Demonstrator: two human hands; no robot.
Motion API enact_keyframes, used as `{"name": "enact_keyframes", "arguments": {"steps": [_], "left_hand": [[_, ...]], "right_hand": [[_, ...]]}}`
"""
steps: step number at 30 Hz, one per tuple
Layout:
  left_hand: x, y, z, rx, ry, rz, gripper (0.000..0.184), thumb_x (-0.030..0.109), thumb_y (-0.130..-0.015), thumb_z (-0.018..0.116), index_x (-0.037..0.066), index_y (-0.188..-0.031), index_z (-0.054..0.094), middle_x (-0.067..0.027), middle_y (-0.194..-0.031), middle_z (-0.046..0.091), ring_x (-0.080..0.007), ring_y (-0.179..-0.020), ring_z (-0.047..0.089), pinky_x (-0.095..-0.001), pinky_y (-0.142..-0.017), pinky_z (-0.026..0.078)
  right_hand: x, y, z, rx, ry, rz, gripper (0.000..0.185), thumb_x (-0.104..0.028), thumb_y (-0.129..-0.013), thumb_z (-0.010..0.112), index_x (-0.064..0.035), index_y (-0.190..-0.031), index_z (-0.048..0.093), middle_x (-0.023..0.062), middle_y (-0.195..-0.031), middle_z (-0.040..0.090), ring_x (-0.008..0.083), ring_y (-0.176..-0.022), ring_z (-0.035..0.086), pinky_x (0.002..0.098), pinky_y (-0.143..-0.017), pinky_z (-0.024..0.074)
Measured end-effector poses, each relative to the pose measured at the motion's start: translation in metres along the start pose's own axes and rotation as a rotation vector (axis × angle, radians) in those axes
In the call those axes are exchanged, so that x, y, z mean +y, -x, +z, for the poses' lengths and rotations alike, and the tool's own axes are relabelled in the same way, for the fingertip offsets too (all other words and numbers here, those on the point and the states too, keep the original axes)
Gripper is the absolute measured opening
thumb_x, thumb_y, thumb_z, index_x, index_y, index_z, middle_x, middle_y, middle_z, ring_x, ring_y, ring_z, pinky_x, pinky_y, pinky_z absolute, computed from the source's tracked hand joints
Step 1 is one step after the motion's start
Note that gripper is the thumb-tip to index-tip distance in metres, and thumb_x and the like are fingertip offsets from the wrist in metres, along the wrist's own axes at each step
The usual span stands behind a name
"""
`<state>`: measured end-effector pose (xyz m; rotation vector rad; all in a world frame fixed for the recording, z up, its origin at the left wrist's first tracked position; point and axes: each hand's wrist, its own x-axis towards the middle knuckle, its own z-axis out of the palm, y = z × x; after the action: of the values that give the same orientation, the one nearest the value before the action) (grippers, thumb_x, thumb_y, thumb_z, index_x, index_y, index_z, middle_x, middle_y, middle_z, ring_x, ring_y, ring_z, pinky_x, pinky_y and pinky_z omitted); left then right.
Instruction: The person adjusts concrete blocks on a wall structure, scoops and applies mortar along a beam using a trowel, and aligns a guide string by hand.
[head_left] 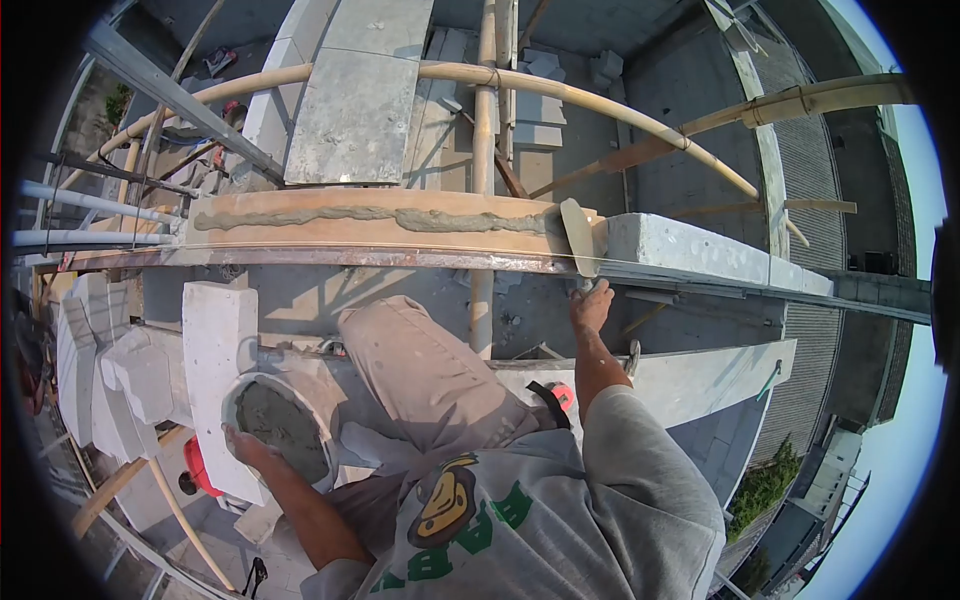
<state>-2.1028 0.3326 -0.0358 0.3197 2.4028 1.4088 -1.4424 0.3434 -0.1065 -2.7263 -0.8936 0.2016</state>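
Note:
My right hand (592, 303) is closed around the handle of a trowel (578, 238). The trowel's flat blade stands over the right end of a tan, board-like surface (300, 237). A long, uneven strip of grey mortar (440, 219) runs along that surface, and the blade is at its right end. At lower left, my left hand (247, 448) grips the rim of a bucket (316, 398). Wet grey mortar (280, 432) sits inside it. A white block (690, 248) adjoins the right end of the tan surface, close to the trowel.
Bamboo poles (600, 103) cross above and behind the wall line. A grey plank (355, 110) lies at the back. White blocks (218, 350) stand left of the bucket. A thin string stretches along the wall's near edge. Below is a lower floor (390, 285).

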Motion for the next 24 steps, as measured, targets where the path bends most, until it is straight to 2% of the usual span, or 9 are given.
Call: {"name": "enact_keyframes", "arguments": {"steps": [1,4,7,10,13,17,19,22,24], "left_hand": [[0.013,0.008,0.004,-0.006,0.064,-0.084,0.049,0.031,-0.094,0.046,-0.004,-0.129,0.046,-0.0179,-0.131,0.048,-0.0284,-0.117,0.049,-0.0368,-0.099,0.038],[0.047,0.031,0.013,-0.007,0.009,-0.159,0.051,0.034,-0.094,0.047,-0.003,-0.129,0.046,-0.0184,-0.128,0.050,-0.0289,-0.114,0.050,-0.0378,-0.095,0.041],[0.073,0.056,0.028,0.054,-0.060,-0.096,0.052,0.035,-0.094,0.047,-0.004,-0.128,0.046,-0.0186,-0.125,0.051,-0.0297,-0.111,0.051,-0.0388,-0.093,0.043],[0.053,0.039,0.030,-0.031,0.000,-0.097,0.052,0.036,-0.094,0.047,-0.004,-0.127,0.048,-0.0191,-0.123,0.052,-0.0297,-0.109,0.052,-0.0391,-0.092,0.042],[-0.008,-0.003,0.024,-0.081,-0.078,0.105,0.043,0.024,-0.094,0.044,-0.005,-0.126,0.049,-0.0143,-0.119,0.054,-0.0262,-0.105,0.053,-0.0382,-0.094,0.042],[0.002,0.009,0.023,-0.036,-0.052,-0.174,0.050,0.034,-0.092,0.047,-0.006,-0.123,0.051,-0.0182,-0.120,0.054,-0.0296,-0.105,0.053,-0.0396,-0.092,0.041],[0.013,0.018,0.033,-0.032,-0.026,-0.309,0.054,0.038,-0.091,0.048,-0.006,-0.122,0.052,-0.0201,-0.121,0.054,-0.0313,-0.105,0.053,-0.0403,-0.091,0.041],[0.022,0.037,0.036,-0.013,0.059,-0.142,0.056,0.038,-0.091,0.049,-0.006,-0.125,0.051,-0.0201,-0.124,0.051,-0.0306,-0.105,0.053,-0.0405,-0.092,0.040],[0.021,0.037,0.037,-0.016,0.005,-0.252,0.055,0.036,-0.092,0.049,-0.005,-0.129,0.047,-0.0193,-0.128,0.048,-0.0300,-0.111,0.050,-0.0401,-0.096,0.038]], "right_hand": [[0.004,0.000,0.008,-0.001,-0.003,0.006,0.045,-0.016,-0.071,0.073,-0.0038,-0.103,0.043,0.0217,-0.100,0.049,0.0421,-0.097,0.052,0.0481,-0.081,0.0446],[0.005,-0.002,0.019,-0.044,-0.013,0.050,0.044,-0.018,-0.072,0.072,-0.0025,-0.102,0.043,0.0219,-0.098,0.051,0.0424,-0.093,0.054,0.0481,-0.079,0.0458],[0.021,0.014,0.022,-0.061,0.011,0.032,0.042,-0.019,-0.073,0.070,-0.0022,-0.101,0.044,0.0222,-0.096,0.052,0.0426,-0.089,0.055,0.0484,-0.077,0.0466],[0.034,0.024,0.015,-0.100,0.031,0.046,0.043,-0.021,-0.071,0.071,-0.0029,-0.101,0.045,0.0224,-0.095,0.054,0.0426,-0.089,0.056,0.0483,-0.077,0.0459],[0.048,0.050,-0.001,-0.164,0.043,0.053,0.039,-0.018,-0.071,0.069,-0.0032,-0.100,0.047,0.0220,-0.093,0.054,0.0421,-0.089,0.056,0.0481,-0.077,0.0457],[0.061,0.067,-0.018,-0.171,-0.007,-0.040,0.036,-0.017,-0.071,0.068,-0.0032,-0.098,0.048,0.0212,-0.090,0.053,0.0414,-0.087,0.056,0.0470,-0.076,0.0452],[0.065,0.069,-0.032,-0.141,-0.052,-0.102,0.037,-0.019,-0.069,0.071,-0.0033,-0.094,0.050,0.0208,-0.086,0.056,0.0415,-0.084,0.056,0.0463,-0.074,0.0447],[0.054,0.062,-0.049,-0.127,-0.097,-0.136,0.037,-0.020,-0.067,0.073,-0.0032,-0.092,0.051,0.0201,-0.083,0.058,0.0409,-0.081,0.057,0.0446,-0.072,0.0446],[0.043,0.055,-0.052,-0.114,-0.111,-0.094,0.037,-0.021,-0.067,0.073,-0.0029,-0.091,0.051,0.0194,-0.083,0.059,0.0400,-0.081,0.057,0.0431,-0.073,0.0450]]}}
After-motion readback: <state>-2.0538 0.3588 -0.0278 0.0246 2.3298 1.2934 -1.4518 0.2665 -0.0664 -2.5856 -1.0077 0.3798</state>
